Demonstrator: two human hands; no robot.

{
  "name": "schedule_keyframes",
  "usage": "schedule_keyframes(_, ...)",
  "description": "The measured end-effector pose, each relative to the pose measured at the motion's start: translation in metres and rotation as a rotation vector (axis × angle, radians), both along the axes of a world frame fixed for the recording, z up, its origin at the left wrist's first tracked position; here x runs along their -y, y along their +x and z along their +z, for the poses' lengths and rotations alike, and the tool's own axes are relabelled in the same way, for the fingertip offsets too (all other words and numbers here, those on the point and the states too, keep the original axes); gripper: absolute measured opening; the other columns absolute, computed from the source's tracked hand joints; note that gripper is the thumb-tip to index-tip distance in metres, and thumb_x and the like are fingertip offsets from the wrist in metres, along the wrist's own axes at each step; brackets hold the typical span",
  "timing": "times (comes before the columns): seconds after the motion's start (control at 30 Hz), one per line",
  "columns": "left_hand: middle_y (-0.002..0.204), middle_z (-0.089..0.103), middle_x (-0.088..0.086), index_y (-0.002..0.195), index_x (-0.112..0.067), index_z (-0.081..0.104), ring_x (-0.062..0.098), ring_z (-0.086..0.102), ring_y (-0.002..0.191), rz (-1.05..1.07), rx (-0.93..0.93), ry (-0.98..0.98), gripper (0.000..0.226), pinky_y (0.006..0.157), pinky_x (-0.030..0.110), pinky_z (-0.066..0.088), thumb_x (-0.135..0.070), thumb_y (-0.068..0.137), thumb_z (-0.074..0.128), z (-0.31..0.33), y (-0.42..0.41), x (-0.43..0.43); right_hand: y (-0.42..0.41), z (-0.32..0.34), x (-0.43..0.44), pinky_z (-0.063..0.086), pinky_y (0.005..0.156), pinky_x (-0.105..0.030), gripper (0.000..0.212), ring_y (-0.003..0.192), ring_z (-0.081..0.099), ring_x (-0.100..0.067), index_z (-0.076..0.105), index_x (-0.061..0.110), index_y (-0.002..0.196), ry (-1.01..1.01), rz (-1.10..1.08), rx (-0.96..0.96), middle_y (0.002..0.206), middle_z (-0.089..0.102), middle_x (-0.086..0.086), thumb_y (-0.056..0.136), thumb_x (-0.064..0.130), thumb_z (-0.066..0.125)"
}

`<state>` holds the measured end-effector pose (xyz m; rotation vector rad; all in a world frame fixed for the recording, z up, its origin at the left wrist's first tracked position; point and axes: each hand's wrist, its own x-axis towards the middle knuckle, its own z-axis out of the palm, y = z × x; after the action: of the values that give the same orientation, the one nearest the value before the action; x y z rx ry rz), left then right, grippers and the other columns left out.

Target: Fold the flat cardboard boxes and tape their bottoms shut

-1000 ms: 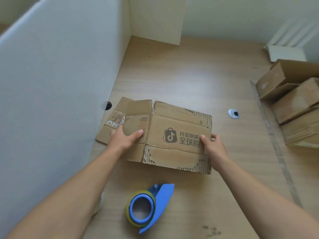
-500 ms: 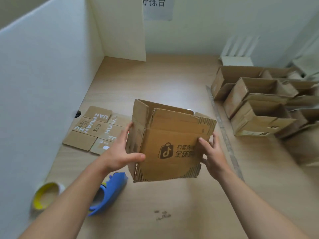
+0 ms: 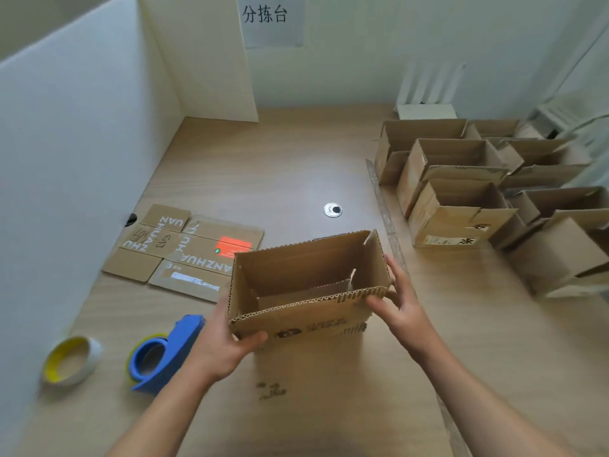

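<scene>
Wooden table point(image 3: 280, 166) under open box point(image 3: 296, 265), print blurred, left hand point(image 3: 220, 351) part-hidden.

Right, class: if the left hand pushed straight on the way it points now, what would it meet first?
The box: the left hand grips its near left corner, so it would press into that at once. The flat cardboard further along that line seems to lie lower, on the table.
</scene>
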<state>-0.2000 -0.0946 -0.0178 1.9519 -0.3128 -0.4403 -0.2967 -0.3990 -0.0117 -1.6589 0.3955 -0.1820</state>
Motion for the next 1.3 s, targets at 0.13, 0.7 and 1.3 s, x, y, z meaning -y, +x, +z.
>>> schedule_keyframes(0.13,0.140,0.052,-0.011,0.142,-0.049,0.033,0.013,0.053,0.127,0.143,0.064,-0.035,0.094,0.097,0.040,0.050,-0.045,0.062,0.081,0.001,-0.011,-0.003,-0.009,-0.007,0.001,0.052,0.099,-0.048,0.074,0.129,0.052,-0.008,0.040,0.063,0.136,-0.092,0.075,0.034,0.139,0.051,0.022,0.071,0.051,0.075)
schedule_keyframes(0.7,0.134,0.043,-0.016,0.145,-0.036,0.039,0.004,0.048,0.116,0.211,0.194,0.174,0.076,0.099,0.042,0.048,-0.045,0.080,0.077,0.015,-0.011,0.012,-0.002,-0.014,-0.011,0.044,0.084,-0.014,0.054,0.115,0.048,0.004,0.046,0.048,0.138,-0.291,-0.044,-0.030,0.123,0.045,0.018,0.087,0.052,0.064)
schedule_keyframes(1.3,0.134,0.055,-0.005,0.137,-0.027,0.047,0.019,0.052,0.124,0.100,0.129,0.302,0.052,0.096,0.030,0.038,-0.042,0.091,0.065,0.015,0.013,0.022,0.020,-0.022,-0.013,0.033,0.117,-0.036,0.058,0.133,0.039,-0.005,0.036,0.042,0.150,-0.165,-0.146,-0.152,0.143,0.042,0.014,0.097,0.044,0.058)
